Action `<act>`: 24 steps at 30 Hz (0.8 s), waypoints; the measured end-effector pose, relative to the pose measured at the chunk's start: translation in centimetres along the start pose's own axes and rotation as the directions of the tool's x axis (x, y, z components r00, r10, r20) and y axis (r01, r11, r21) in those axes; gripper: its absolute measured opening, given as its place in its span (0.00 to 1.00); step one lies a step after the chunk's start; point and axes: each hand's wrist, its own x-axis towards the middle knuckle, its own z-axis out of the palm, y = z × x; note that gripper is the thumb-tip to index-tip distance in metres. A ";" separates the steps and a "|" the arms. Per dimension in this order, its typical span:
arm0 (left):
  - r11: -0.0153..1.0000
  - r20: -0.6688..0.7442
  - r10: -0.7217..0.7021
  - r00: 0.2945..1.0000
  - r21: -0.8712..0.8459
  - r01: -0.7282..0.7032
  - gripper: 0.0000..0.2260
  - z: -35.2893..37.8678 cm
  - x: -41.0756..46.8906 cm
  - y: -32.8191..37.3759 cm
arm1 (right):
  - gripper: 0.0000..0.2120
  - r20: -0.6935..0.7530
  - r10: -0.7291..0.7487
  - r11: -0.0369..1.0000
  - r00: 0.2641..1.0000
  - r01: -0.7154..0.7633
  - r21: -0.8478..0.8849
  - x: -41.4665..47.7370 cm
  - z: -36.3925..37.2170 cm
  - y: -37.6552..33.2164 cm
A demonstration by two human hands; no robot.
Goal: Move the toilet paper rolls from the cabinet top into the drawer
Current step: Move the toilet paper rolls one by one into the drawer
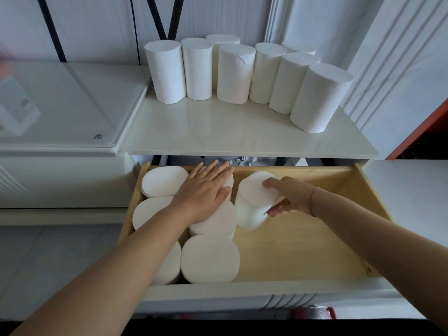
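a person's right hand (288, 196) gripped a tilted toilet paper roll (254, 202) near the drawer's (315, 248) back edge; the left hand (206, 190) lay flat, unclenched, on packed rolls (208, 257) at the drawer's left side.

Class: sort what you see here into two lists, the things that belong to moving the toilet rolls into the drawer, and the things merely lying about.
Part of the job:
rolls on the cabinet top
rolls in the drawer
drawer
roll in the right hand
left hand
right hand

Lying about:
white appliance lid
red object below the drawer
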 end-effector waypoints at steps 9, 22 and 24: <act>1.000 -0.002 -0.005 1.000 -0.019 0.005 0.23 -0.2 -0.1 0.2 | 0.25 -0.103 0.042 0.923 0.994 0.000 0.384 -0.6 2.7 0.9; 0.991 0.041 -0.103 0.994 -0.079 0.106 0.40 -0.2 1.8 2.9 | 0.20 -0.018 0.021 0.887 1.000 -0.011 0.462 -1.2 2.1 1.6; 0.992 0.022 -0.104 0.994 -0.075 0.105 0.40 0.1 1.9 2.8 | 0.20 -0.020 0.023 0.872 1.000 -0.011 0.490 -1.4 2.1 1.6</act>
